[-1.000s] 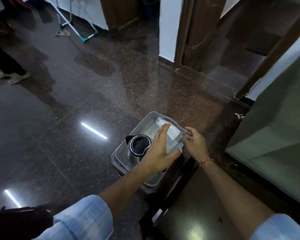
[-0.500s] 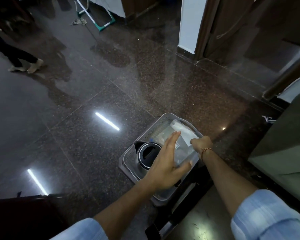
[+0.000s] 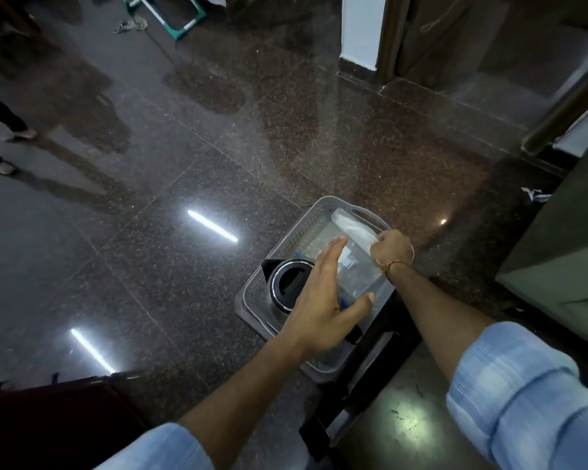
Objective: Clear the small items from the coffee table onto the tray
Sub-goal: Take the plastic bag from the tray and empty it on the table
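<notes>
A grey perforated tray [image 3: 287, 239] with handles sits on a dark stand over the floor. Inside it stands a steel kettle [image 3: 287, 283] with a black lid at the left. A clear plastic packet [image 3: 357, 269] lies across the tray's middle and right. My left hand [image 3: 323, 296] hovers flat over the tray, fingers straight, thumb spread toward the packet's near edge. My right hand [image 3: 392, 247] grips a white folded end of the plastic [image 3: 348, 225] at the tray's far right rim. Whatever lies under my left palm is hidden.
The dark coffee table top [image 3: 404, 425] lies at the lower right. A green sofa [image 3: 564, 259] flanks the right. A dark red piece of furniture [image 3: 48, 422] sits lower left. Another person's feet [image 3: 14, 134] stand far left on the polished floor.
My right hand has closed into a fist on the white plastic end and moved to the tray's far right rim. My left hand has stayed flat over the tray.
</notes>
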Demonstrator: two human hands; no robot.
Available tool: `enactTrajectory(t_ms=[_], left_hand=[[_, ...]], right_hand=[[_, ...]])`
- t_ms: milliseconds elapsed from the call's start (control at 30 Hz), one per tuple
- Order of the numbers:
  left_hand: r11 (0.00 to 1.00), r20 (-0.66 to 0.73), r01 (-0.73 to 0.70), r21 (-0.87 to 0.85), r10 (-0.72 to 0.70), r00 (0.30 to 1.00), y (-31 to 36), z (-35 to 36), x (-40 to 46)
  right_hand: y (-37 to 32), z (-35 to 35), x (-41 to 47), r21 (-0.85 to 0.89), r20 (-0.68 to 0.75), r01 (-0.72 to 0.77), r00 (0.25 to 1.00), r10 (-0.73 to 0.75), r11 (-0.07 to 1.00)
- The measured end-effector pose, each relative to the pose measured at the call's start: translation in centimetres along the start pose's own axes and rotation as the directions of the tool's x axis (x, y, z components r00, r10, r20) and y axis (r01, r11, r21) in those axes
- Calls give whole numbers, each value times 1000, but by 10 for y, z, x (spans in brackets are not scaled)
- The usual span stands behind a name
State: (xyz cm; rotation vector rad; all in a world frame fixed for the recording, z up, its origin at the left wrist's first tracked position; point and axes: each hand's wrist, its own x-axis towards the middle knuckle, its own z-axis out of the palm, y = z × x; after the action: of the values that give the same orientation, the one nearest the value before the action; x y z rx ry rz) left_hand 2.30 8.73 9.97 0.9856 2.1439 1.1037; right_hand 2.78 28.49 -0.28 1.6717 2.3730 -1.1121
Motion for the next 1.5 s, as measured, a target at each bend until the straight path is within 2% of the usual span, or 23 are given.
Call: enactTrajectory(t_ms=[233,334,434,534,667,800,901,1001,1034,1134,1201,1267,1301,1334,1401,1434,1501], left_hand=[[999,-83,17,-30,-20,996,11,6,1],[996,-150,43,-80,-55,987,18,5,4],[991,-211,59,-118,-83,974,27,1,5],[979,-273,98,-178,-145,951,44,1,5],[918,-185,204,-340,-278,942,71,4,2],[905,-64,107,-411,-145,987,110,10,-7],[884,-15,78,-461,-96,995,141,20,-18],[916,-24,-8,-402,-2,1000,165,33,-29],[928,-37,-46,-369,35,999,172,38,-33],[957,-57,-152,-247,142,988,192,57,-43],[961,-22,-212,-179,211,977,206,73,-54],[953,40,-273,-133,281,959,221,94,-69],[941,56,-323,-103,330,942,229,105,-79],[920,66,-385,-73,389,919,237,118,-89],[880,122,-473,-36,474,872,254,148,-112],[877,167,-479,-37,478,863,263,164,-125],[896,236,-437,-75,442,865,280,194,-149]], right_hand=[[-13,-64,-47,82,-14,230,973,-230,970],[-9,-109,-74,142,-80,271,962,-262,952],[-2,-161,-99,312,-95,216,976,-195,925],[14,-210,-124,571,-31,103,994,-104,814],[47,-257,-151,710,-18,24,1000,-16,703],[86,-278,-178,720,-26,-61,993,114,691],[105,-282,-207,656,-145,-40,973,178,753],[113,-281,-236,660,-234,29,958,168,751],[113,-282,-246,606,-279,44,947,160,794],[119,-285,-272,298,-429,34,897,102,954],[124,-286,-292,232,-498,84,866,44,969],[131,-286,-309,212,-499,99,867,20,972],[138,-288,-316,275,-450,117,893,20,954],[146,-291,-322,410,-367,137,930,26,902],[169,-299,-337,701,-196,122,980,25,703],[186,-305,-344,775,-158,104,987,32,623],[223,-318,-359,819,-154,87,986,70,567]])
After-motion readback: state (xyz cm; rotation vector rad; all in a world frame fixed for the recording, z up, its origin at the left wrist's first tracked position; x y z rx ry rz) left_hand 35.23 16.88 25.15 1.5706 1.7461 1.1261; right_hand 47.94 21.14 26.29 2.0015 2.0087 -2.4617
